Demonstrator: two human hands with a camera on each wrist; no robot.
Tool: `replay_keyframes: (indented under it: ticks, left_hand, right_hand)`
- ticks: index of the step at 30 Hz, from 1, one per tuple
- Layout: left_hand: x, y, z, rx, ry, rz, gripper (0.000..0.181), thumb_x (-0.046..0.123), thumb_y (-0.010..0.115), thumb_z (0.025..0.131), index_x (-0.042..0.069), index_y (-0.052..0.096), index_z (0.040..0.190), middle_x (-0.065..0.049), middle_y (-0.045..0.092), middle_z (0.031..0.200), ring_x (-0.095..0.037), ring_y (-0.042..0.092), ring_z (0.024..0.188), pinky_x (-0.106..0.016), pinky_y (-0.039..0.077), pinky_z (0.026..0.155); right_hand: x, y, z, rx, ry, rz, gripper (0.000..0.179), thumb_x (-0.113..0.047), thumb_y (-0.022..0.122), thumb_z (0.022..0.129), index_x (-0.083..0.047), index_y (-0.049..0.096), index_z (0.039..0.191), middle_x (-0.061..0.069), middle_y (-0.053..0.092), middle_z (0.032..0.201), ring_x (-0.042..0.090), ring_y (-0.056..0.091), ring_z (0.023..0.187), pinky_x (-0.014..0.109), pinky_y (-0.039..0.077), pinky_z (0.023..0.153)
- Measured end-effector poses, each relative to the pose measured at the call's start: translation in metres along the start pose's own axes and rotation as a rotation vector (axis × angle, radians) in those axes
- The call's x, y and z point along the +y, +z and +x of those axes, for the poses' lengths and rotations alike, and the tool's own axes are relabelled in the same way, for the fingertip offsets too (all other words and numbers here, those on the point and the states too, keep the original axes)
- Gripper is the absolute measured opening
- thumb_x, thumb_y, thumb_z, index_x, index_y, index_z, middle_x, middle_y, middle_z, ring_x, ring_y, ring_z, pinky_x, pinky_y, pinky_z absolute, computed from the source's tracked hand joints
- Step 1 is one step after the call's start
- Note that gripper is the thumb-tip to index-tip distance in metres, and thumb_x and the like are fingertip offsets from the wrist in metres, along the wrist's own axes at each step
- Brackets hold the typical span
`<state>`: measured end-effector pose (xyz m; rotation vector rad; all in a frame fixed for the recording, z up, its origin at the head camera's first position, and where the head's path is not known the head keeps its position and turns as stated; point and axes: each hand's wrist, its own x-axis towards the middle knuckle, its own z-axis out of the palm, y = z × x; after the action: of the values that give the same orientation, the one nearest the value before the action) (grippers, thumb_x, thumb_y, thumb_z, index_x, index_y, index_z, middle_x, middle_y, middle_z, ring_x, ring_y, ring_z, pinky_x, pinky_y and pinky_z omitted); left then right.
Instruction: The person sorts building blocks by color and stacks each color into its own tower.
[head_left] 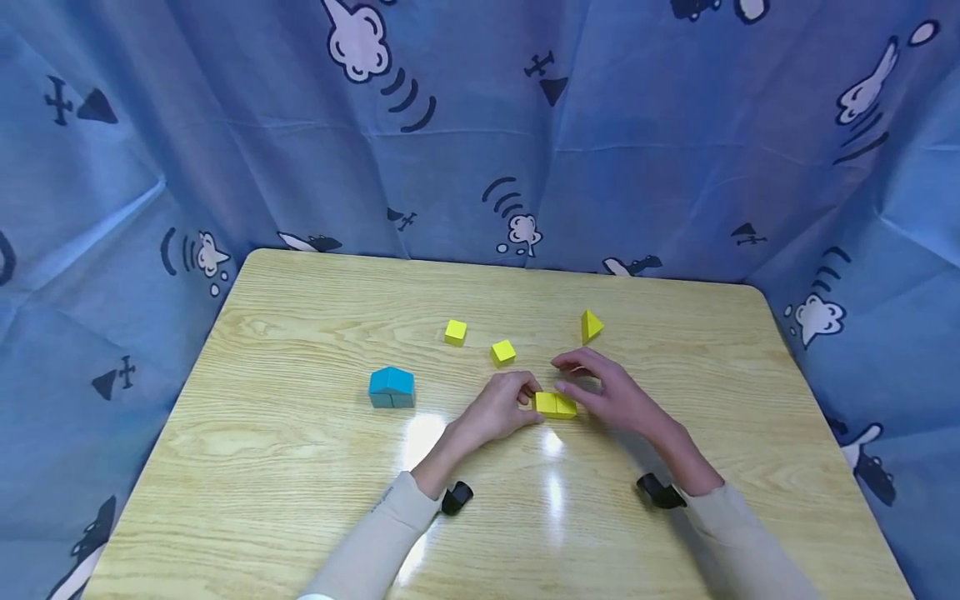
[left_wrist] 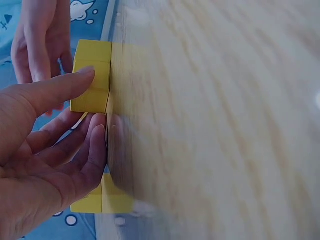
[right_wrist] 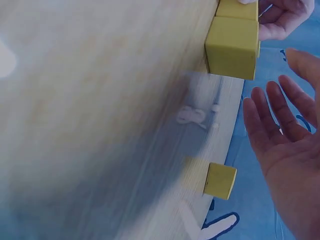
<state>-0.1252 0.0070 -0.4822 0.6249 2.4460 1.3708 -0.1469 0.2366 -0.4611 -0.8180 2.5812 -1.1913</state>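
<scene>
Far ylw block (right_wrist: 232, 9) cut off @ top, R wrist cam.

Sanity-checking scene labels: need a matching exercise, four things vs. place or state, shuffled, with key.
Things
1. Blue block stack
2. Yellow triangular block
3. Left hand
4. Right hand

Places and states
A. On the table, farther from the person than the right hand
B. Beside the right end of the yellow block row, not touching it
C. On the table, to the left of both hands
D. Thumb on the yellow block row

Pairs: 1-C, 2-A, 3-D, 4-B
</scene>
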Motion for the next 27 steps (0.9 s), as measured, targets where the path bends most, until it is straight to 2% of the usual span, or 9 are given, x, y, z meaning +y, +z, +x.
replay_keyframes:
  ticks: [13,18,27]
  left_hand:
    - [0.001,0.000,0.002,0.004,0.008,0.013,0.031,0.007,0.086,0.084,-0.001,0.069,0.109,-0.012,0.070,0.107,-0.022,0.067,0.094,-0.018,0.051,0.080]
    - [0.001,0.000,0.001,0.002,0.010,0.017,0.032,0.006,0.086,0.084,-0.002,0.069,0.109,-0.012,0.070,0.106,-0.021,0.067,0.092,-0.018,0.051,0.079]
    - [-0.001,0.001,0.000,0.005,0.015,0.006,0.031,0.006,0.086,0.084,-0.001,0.068,0.108,-0.011,0.069,0.104,-0.019,0.066,0.091,-0.017,0.051,0.079]
  right_hand:
    - [0.008,-0.003,0.044,-0.034,0.024,0.022,0.033,-0.014,0.065,0.103,0.002,0.061,0.131,0.017,0.064,0.126,0.027,0.063,0.112,0.051,0.053,0.099]
    - [0.007,0.001,0.058,-0.088,0.029,0.048,0.036,-0.015,0.065,0.103,0.003,0.060,0.134,0.018,0.063,0.128,0.029,0.062,0.114,0.052,0.052,0.100]
    - [0.009,0.011,0.078,-0.171,0.043,0.045,0.036,-0.018,0.066,0.103,-0.002,0.060,0.135,0.012,0.064,0.128,0.027,0.064,0.113,0.048,0.052,0.102]
